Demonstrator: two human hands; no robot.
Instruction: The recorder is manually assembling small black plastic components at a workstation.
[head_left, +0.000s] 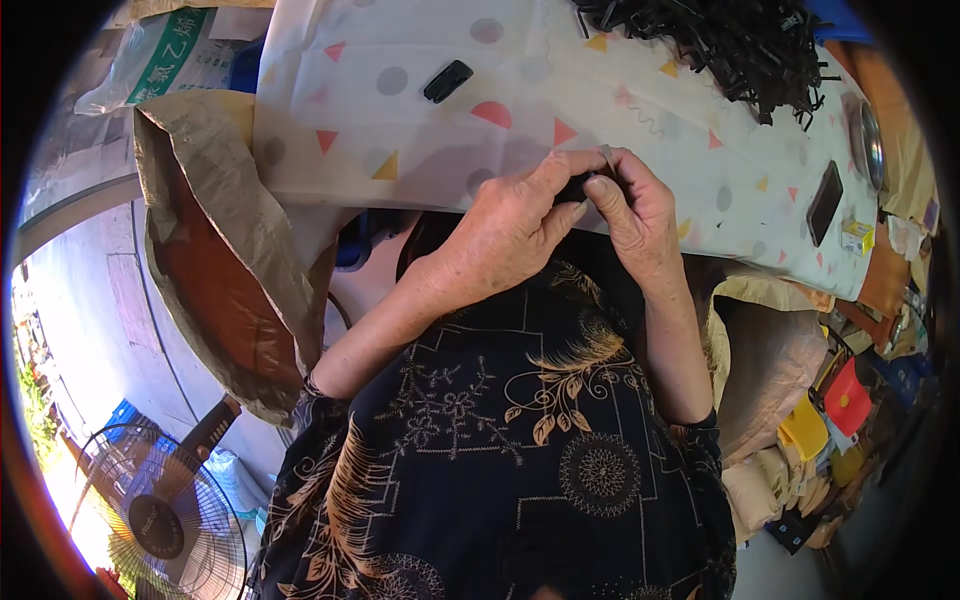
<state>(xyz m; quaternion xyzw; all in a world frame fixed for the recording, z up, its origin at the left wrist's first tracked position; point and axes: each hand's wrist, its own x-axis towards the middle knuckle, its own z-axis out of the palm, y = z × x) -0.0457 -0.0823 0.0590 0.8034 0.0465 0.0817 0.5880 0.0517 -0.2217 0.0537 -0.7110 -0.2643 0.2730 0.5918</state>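
Note:
Both hands meet just over the near edge of the table. My left hand [505,225] is closed round a small black plastic piece [574,188], most of it hidden by the fingers. Against the same piece presses the thumb of my right hand [642,215]. A thin greyish tip [606,156] pokes up between the right thumb and forefinger; what it belongs to cannot be made out. Farther off on the table lies a single black plastic part [447,81]. At the far right is a heap of thin black plastic pieces [725,45].
A patterned white cloth covers the table [330,100]. Open paper sacks stand left [215,240] and right [770,350] of me. A dark flat phone-like slab [825,203], a small yellow box [857,236] and a metal bowl [868,145] line the right side. A fan [160,525] stands lower left.

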